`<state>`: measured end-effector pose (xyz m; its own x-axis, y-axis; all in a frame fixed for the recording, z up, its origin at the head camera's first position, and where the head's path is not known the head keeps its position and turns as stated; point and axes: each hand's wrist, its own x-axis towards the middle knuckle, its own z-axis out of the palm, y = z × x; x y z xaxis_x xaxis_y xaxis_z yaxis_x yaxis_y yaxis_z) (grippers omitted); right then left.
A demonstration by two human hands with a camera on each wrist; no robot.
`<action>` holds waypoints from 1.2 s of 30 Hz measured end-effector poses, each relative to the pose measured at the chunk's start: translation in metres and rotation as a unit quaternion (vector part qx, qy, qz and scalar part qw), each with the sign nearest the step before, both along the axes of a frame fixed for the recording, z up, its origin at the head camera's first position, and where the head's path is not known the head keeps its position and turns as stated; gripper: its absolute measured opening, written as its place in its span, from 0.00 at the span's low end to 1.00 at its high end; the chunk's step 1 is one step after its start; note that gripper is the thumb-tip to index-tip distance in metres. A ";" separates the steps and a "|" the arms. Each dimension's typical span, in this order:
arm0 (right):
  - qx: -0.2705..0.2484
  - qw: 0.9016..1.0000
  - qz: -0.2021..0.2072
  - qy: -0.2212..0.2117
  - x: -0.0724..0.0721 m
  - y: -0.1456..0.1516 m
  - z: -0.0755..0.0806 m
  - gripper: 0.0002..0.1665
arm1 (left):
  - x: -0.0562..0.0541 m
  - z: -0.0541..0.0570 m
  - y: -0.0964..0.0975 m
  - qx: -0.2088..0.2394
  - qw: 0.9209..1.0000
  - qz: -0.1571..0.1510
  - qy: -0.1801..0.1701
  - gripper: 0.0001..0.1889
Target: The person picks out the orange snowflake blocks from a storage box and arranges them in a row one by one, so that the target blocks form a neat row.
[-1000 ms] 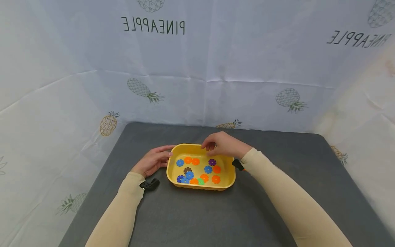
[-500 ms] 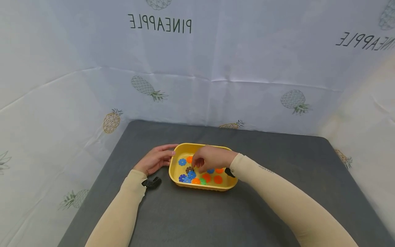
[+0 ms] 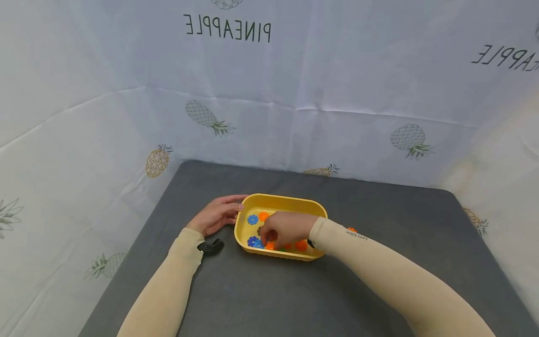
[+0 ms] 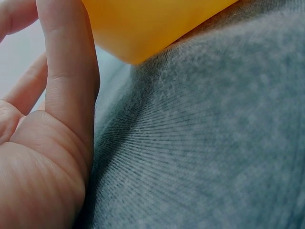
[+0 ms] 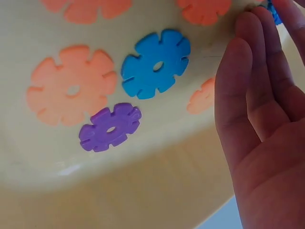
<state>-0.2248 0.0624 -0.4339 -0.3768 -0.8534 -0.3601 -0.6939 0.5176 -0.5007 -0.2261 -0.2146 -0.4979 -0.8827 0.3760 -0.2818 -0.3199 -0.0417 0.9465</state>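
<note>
A yellow plastic tray [image 3: 290,202] holds several notched snowflake discs. My left hand [image 3: 214,216] is at the tray's left end, its thumb by the rim and its long fingers along the outside; the tray's wall [image 4: 138,33] shows in the left wrist view. My right hand [image 3: 289,227] reaches down inside the tray, its fingertips at the front-left blue snowflake discs [image 3: 255,242]. A bit of blue disc [image 5: 276,13] shows at those fingertips in the right wrist view; whether it is pinched is hidden.
Under the right hand lie a purple disc [image 5: 110,129], another blue disc [image 5: 156,64] and orange discs [image 5: 71,88]. One orange disc [image 3: 352,230] lies outside the tray on the grey table [image 3: 269,295], by the right sleeve. White pineapple-print cloth [image 3: 337,70] surrounds the table.
From above the tray's back edge my right hand has moved down and left to the blue discs inside. The left hand stays at the tray's end. The head view has shifted slightly.
</note>
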 end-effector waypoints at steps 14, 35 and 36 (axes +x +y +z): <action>0.012 0.998 0.022 0.064 0.005 -0.005 -0.001 0.12 | 0.002 0.004 -0.001 0.017 1.000 0.004 -0.005 0.32; -0.038 0.997 -0.058 0.023 -0.002 0.012 0.021 0.13 | 0.001 0.000 0.002 0.001 1.000 -0.005 0.002 0.33; -0.041 0.997 -0.065 0.020 -0.003 0.013 0.023 0.14 | 0.002 0.000 0.001 0.001 1.000 -0.004 0.002 0.33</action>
<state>-0.2273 0.0757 -0.4112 -0.4990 -0.8219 -0.2746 -0.6429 0.5636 -0.5186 -0.2245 -0.2132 -0.4979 -0.8804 0.3843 -0.2780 -0.3170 -0.0409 0.9475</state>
